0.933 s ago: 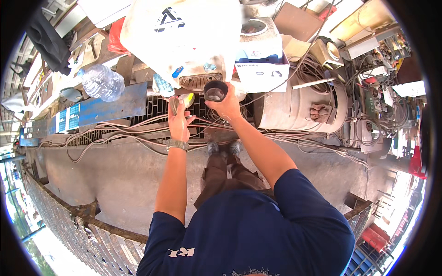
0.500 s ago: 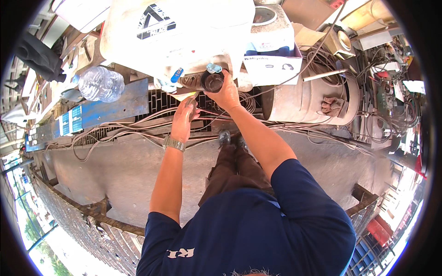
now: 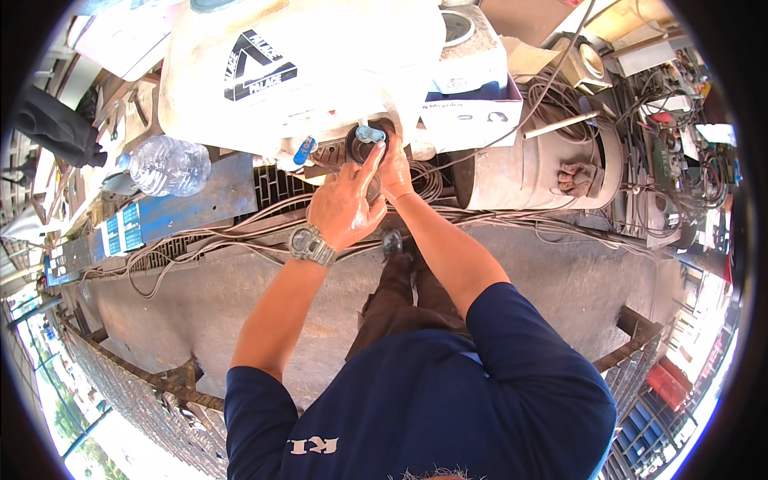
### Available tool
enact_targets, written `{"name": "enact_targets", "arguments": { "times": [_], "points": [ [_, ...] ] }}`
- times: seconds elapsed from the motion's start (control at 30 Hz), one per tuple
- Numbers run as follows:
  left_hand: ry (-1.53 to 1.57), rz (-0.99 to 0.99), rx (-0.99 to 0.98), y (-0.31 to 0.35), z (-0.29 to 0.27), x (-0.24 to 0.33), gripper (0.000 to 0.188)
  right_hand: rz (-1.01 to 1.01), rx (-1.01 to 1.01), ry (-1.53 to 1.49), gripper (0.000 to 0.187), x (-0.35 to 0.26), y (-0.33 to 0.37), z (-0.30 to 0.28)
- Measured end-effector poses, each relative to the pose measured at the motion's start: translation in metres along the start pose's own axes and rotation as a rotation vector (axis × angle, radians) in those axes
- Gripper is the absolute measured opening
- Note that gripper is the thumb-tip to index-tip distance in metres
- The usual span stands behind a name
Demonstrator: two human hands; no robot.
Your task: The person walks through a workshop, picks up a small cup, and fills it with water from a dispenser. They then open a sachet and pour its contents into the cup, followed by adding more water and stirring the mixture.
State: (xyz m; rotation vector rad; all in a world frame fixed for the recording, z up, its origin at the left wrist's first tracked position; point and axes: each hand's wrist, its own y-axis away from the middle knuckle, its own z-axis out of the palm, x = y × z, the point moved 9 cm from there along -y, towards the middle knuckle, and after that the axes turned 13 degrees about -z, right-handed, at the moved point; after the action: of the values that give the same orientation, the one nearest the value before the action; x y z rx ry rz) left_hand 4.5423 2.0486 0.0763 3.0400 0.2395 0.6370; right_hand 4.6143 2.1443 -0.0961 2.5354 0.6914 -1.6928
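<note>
Holding the dark cup (image 3: 355,150) in our right hand (image 3: 396,170), we position it beneath the teal tap (image 3: 369,134), at the lower front edge of the white container (image 3: 340,76). Our right grip is clamped on the cup's right side. Our left hand (image 3: 342,206) points its index finger toward the cup's mouth, near the tap; we cannot tell whether they touch. A greyish piece (image 3: 374,190) shows between left finger and thumb; we cannot tell whether that grip is closed on it. We judge it best to hold the cup level, centre its mouth below the spout, and brace the right wrist.
</note>
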Motion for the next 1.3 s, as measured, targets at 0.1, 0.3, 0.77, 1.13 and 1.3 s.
{"name": "enact_targets", "arguments": {
  "times": [0.1, 0.3, 0.77, 1.13, 1.3],
  "points": [
    [-0.054, -0.035, -0.025, -0.005, 0.005, 0.000, 0.096, -0.007, 0.007, -0.009, 0.083, 0.001, 0.000, 0.001],
    [0.003, -0.108, -0.006, -0.010, 0.004, 0.005, 0.092, -0.002, 0.035, -0.023, 0.078, 0.012, -0.002, 0.005],
    [-0.196, -0.207, -0.064, -0.004, 0.009, -0.020, 0.077, -0.025, -0.030, 0.018, 0.105, -0.005, 0.000, -0.001],
    [0.151, -0.099, -0.018, -0.006, 0.012, -0.019, 0.069, -0.054, 0.002, 0.027, 0.102, -0.011, -0.002, -0.005],
    [0.211, -0.115, -0.030, -0.006, 0.013, -0.021, 0.067, -0.054, 0.012, 0.030, 0.100, -0.015, -0.001, -0.008]
  ]
}}
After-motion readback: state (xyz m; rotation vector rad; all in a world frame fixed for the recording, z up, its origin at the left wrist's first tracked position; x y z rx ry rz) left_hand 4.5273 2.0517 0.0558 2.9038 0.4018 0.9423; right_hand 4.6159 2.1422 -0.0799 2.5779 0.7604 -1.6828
